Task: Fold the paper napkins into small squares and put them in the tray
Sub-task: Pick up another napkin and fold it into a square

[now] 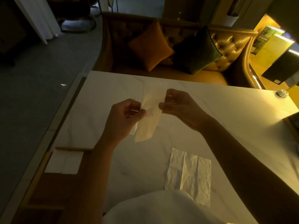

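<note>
both hands are raised above a pale marble-look table [210, 110], working one paper napkin [149, 117] between them. the left hand [124, 120] pinches the napkin's left edge between thumb and curled fingers, and the right hand [179, 107] pinches the opposite edge near the top, thumb tip pressed against the paper. the napkin hangs in the air as a long, narrow folded strip, tilted so its lower end points down and to the left, clear of the tabletop; a small pale sliver shows just behind the left hand, and i cannot tell whether it is part of the same sheet. nearer the body, right of centre, another napkin [189, 173] lies flat and unfolded on the table, creased into panels and wrinkled. at the table's left edge sits a wooden tray [40, 168] with a light rim and a brown floor, and at its far end folded white napkins [64, 162] lie side by side. a small round white object [282, 93] rests near the table's far right corner. beyond the table stands a tufted golden sofa [233, 46] with an orange cushion [150, 46] and a dark green cushion [197, 50] leaning beside each other. the scene is dim, lit warmly from the right.
</note>
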